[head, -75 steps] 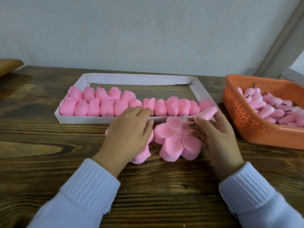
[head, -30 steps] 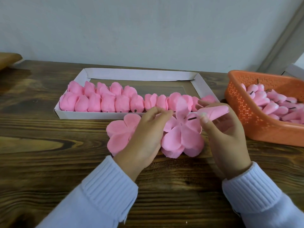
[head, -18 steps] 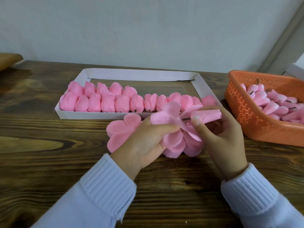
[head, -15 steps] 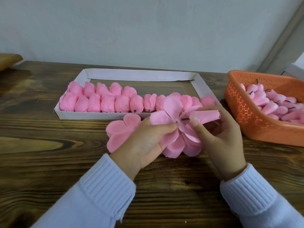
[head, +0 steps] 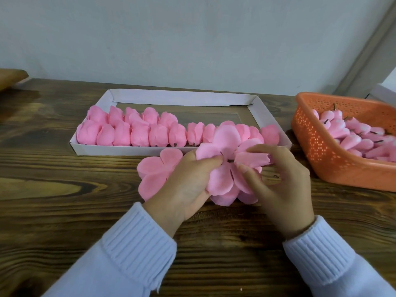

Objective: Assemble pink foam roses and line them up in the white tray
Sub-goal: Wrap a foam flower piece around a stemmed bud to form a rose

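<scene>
My left hand [head: 188, 181] pinches a flat pink petal sheet [head: 222, 151], lifted and tilted toward me. My right hand [head: 276, 179] grips a rolled pink bud [head: 252, 160] whose dark stem tip points into the middle of that sheet. More petal sheets [head: 227, 196] lie stacked under my hands, and another petal sheet [head: 156, 174] lies flat on the wood to the left. Behind them the white tray [head: 182, 97] holds several finished pink roses [head: 132, 131] in rows along its near side.
An orange perforated basket [head: 334, 163] at the right holds several pink buds with dark stems [head: 351, 133]. The wooden table [head: 53, 189] runs to a pale wall behind. A brown object [head: 10, 77] sits at the far left edge.
My left hand lifted the top petal sheet off the stack and tilted it up. My right hand brought the bud's stem to the sheet's centre.
</scene>
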The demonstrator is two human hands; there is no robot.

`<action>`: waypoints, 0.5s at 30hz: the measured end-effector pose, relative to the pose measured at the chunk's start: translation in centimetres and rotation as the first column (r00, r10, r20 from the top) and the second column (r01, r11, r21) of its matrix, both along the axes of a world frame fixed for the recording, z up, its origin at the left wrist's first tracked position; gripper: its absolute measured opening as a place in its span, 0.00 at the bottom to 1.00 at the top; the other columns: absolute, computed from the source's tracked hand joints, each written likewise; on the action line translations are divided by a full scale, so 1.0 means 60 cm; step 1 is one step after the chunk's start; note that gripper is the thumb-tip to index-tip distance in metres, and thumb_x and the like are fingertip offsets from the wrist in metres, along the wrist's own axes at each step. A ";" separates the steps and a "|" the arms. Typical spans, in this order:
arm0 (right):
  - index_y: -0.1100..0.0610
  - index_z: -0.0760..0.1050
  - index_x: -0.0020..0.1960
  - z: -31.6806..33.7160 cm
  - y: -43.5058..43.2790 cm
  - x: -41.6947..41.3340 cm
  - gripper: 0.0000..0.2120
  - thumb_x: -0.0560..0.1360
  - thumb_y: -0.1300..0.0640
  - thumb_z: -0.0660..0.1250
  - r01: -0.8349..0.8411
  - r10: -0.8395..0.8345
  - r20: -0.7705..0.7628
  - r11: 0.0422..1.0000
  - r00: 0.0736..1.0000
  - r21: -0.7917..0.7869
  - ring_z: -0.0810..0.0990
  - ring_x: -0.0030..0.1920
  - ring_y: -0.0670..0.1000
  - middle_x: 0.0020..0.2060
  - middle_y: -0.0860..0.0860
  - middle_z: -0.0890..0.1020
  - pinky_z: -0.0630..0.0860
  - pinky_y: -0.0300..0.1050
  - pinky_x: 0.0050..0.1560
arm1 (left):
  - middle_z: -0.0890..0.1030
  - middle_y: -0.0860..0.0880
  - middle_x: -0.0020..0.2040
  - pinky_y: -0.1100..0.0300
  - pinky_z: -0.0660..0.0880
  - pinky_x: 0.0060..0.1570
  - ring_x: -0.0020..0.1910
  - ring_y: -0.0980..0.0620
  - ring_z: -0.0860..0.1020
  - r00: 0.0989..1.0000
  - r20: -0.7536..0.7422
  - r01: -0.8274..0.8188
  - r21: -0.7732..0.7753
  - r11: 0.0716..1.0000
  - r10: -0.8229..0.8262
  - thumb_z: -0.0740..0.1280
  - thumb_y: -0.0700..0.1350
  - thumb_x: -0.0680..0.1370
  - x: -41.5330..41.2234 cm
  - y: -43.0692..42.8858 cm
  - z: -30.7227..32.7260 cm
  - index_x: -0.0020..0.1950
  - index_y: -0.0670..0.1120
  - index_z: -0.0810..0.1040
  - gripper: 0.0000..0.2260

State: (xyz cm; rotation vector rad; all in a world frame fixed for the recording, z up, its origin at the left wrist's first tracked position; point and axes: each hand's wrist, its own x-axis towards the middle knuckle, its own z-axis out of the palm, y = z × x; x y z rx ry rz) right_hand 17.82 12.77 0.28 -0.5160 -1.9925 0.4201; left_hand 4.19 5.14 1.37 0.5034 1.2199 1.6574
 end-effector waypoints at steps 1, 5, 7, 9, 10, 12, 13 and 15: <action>0.58 0.80 0.50 -0.001 0.000 -0.001 0.12 0.71 0.51 0.70 0.032 -0.032 0.013 0.999 0.999 0.030 0.77 0.45 0.47 0.44 0.45 0.80 0.72 0.34 0.49 | 0.79 0.34 0.54 0.42 0.71 0.62 0.53 0.41 0.79 1.000 0.002 0.011 0.008 1.000 -0.011 0.60 0.34 0.80 0.000 0.000 0.000 0.57 0.35 0.77 0.09; 0.59 0.80 0.50 -0.001 -0.001 -0.004 0.12 0.68 0.57 0.74 0.075 -0.079 0.063 0.995 0.995 0.066 0.74 0.44 0.45 0.44 0.44 0.78 0.70 0.34 0.46 | 0.77 0.35 0.55 0.44 0.69 0.64 0.59 0.39 0.75 0.987 -0.041 0.161 0.139 0.977 -0.157 0.64 0.35 0.77 0.003 -0.005 0.011 0.62 0.32 0.73 0.14; 0.59 0.80 0.48 -0.002 0.000 -0.003 0.11 0.67 0.57 0.73 0.062 -0.062 0.051 0.998 0.997 -0.003 0.74 0.40 0.45 0.42 0.44 0.79 0.72 0.33 0.43 | 0.76 0.41 0.62 0.49 0.66 0.67 0.63 0.46 0.73 0.959 -0.097 0.283 0.255 0.925 -0.266 0.67 0.39 0.72 0.004 -0.008 0.018 0.66 0.37 0.71 0.22; 0.59 0.77 0.43 -0.004 0.003 0.000 0.08 0.68 0.56 0.72 0.022 -0.021 0.011 0.996 1.000 -0.089 0.75 0.36 0.48 0.35 0.48 0.80 0.73 0.41 0.37 | 0.70 0.48 0.71 0.51 0.59 0.73 0.71 0.52 0.67 0.913 -0.202 0.402 0.312 0.861 -0.354 0.74 0.49 0.66 0.005 -0.007 0.021 0.71 0.46 0.66 0.35; 0.60 0.77 0.43 -0.004 0.003 0.002 0.08 0.69 0.56 0.70 0.005 -0.006 -0.012 0.991 1.000 -0.132 0.76 0.35 0.49 0.34 0.50 0.80 0.74 0.45 0.36 | 0.67 0.50 0.73 0.50 0.57 0.75 0.73 0.53 0.64 0.887 -0.263 0.453 0.332 0.827 -0.381 0.76 0.57 0.63 0.006 -0.006 0.022 0.71 0.48 0.63 0.41; 0.57 0.79 0.45 -0.004 0.004 0.002 0.05 0.70 0.58 0.71 -0.087 0.059 -0.101 0.951 0.993 -0.298 0.79 0.37 0.50 0.35 0.51 0.81 0.77 0.48 0.37 | 0.67 0.53 0.73 0.47 0.56 0.75 0.74 0.53 0.63 0.900 -0.285 0.423 0.392 0.817 -0.330 0.73 0.66 0.63 0.012 -0.006 0.022 0.72 0.54 0.61 0.42; 0.54 0.81 0.46 -0.003 0.004 0.000 0.06 0.69 0.60 0.71 -0.172 0.106 -0.179 0.894 0.978 -0.413 0.80 0.37 0.49 0.36 0.50 0.83 0.79 0.48 0.36 | 0.69 0.55 0.72 0.47 0.59 0.74 0.73 0.52 0.66 0.939 -0.255 0.321 0.419 0.849 -0.229 0.72 0.65 0.66 0.017 -0.006 0.019 0.71 0.58 0.62 0.37; 0.50 0.84 0.45 -0.002 0.003 -0.004 0.11 0.68 0.64 0.69 -0.371 0.179 -0.356 0.709 0.917 -0.600 0.78 0.32 0.46 0.33 0.49 0.82 0.76 0.41 0.30 | 0.74 0.57 0.68 0.48 0.67 0.69 0.67 0.53 0.73 0.975 -0.206 0.017 0.461 0.887 0.088 0.68 0.59 0.73 0.018 -0.007 0.015 0.68 0.63 0.62 0.26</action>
